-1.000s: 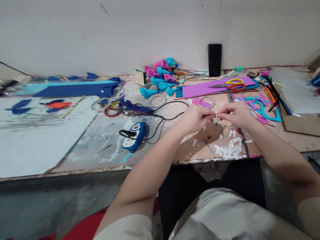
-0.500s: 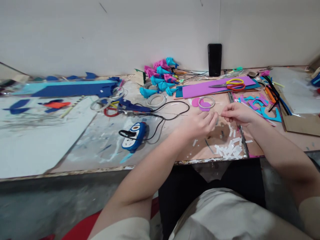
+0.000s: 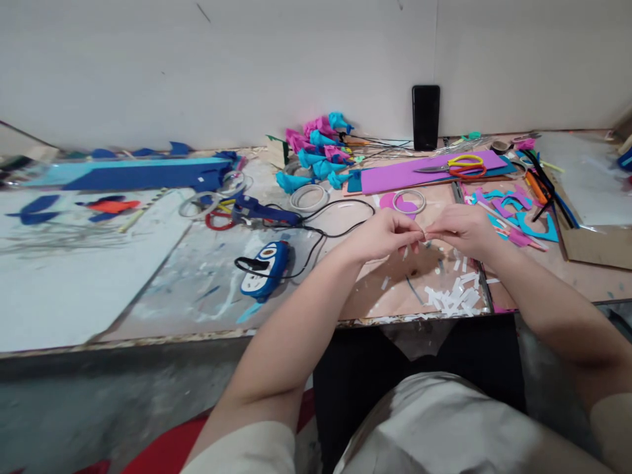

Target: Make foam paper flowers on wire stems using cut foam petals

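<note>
My left hand (image 3: 391, 236) and my right hand (image 3: 458, 229) meet fingertip to fingertip above the worktable. Both are pinched closed; whatever sits between the tips is too small or hidden to name. Just behind them lies a roll of white tape (image 3: 409, 202), partly over pink round foam pieces (image 3: 390, 201). Below the right hand is a pile of short white strips (image 3: 453, 296). Beyond the hands, scissors with yellow and orange handles (image 3: 464, 166) rest on a purple foam sheet (image 3: 395, 174).
Pink and blue paper flowers (image 3: 316, 158) on dark stems lie at the back, beside a phone (image 3: 425, 118) leaning on the wall. A blue device (image 3: 266, 270) with a looping cord stands left of my hands. Foam offcuts (image 3: 536, 225) lie to the right.
My left hand has turned so its fingers point right, and my right hand has shifted slightly left. The fingertips, apart before, now touch. A purple round piece by the tape is no longer visible.
</note>
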A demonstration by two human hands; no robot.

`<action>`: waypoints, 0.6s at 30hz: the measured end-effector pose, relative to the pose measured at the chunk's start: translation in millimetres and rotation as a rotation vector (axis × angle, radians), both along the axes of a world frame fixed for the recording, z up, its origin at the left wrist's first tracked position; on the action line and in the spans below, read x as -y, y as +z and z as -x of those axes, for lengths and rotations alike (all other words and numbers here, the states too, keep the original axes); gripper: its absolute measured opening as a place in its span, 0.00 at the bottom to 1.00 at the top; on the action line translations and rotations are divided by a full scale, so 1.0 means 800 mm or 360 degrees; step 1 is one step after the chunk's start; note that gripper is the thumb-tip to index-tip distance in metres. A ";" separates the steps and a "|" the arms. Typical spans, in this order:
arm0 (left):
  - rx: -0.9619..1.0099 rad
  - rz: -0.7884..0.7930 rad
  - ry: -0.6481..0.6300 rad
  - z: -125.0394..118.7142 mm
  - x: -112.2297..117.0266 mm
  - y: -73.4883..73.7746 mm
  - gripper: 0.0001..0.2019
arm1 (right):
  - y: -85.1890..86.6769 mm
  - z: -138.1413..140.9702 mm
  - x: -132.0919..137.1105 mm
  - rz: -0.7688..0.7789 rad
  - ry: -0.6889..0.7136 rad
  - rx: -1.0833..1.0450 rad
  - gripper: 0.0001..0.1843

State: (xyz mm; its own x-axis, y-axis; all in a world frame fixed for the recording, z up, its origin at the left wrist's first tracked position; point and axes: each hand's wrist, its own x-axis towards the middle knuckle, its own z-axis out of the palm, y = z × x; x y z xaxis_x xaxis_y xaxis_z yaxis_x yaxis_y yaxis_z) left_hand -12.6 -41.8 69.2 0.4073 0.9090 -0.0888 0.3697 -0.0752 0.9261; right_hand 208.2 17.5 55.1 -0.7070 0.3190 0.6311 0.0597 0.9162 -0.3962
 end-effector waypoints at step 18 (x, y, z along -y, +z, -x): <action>-0.1649 -0.2251 -0.0151 -0.028 0.039 -0.004 0.13 | 0.002 0.001 -0.010 0.2632 0.0035 0.0192 0.23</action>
